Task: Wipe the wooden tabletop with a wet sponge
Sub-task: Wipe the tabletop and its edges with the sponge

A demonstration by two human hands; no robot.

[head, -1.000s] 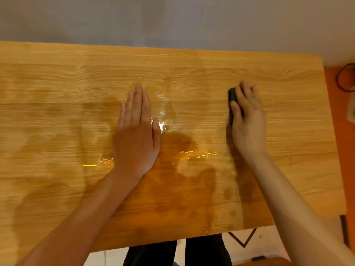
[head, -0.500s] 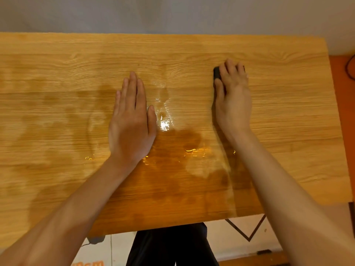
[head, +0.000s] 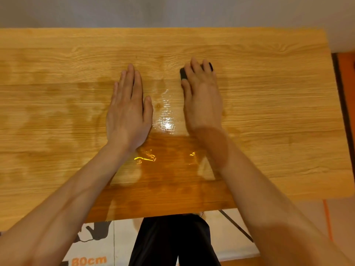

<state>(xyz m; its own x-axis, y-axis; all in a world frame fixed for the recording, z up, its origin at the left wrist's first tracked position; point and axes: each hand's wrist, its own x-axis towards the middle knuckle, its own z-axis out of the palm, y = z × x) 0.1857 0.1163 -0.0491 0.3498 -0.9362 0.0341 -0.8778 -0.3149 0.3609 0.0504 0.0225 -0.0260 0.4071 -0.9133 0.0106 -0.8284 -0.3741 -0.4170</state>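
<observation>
Fingers [head: 194, 68] of the right hand [head: 203, 100]: lying draped over a small dark sponge [head: 183, 73], curling round it and pressing it onto the table [head: 269, 93]; only the sponge's left end and a dark sliver at the far fingertips are showing, the rest being hidden under the hand. Grip judged to be serving the wipe, with the palm bearing down so the sponge stays flat on the wood. Fingers of the left hand [head: 127, 112]: lying straight and close together, flat on the table, holding nothing; the hand is apparently bracing the person's lean over the table. Sponge: sitting in the far middle of the table, right of centre, well apart from the left hand. Table, light wood grain: showing a glossy wet film [head: 166, 116] between the two hands, catching a bright glare, with darker damp wood [head: 167, 169] spreading toward the near edge and fainter damp blotches across the left half. The far strip and the right end are looking paler and drier, so the wiping is judged partly done. Below the near edge: dark trousers [head: 172, 240] and a pale floor sheet [head: 92, 260] printed "80cm" are showing.
</observation>
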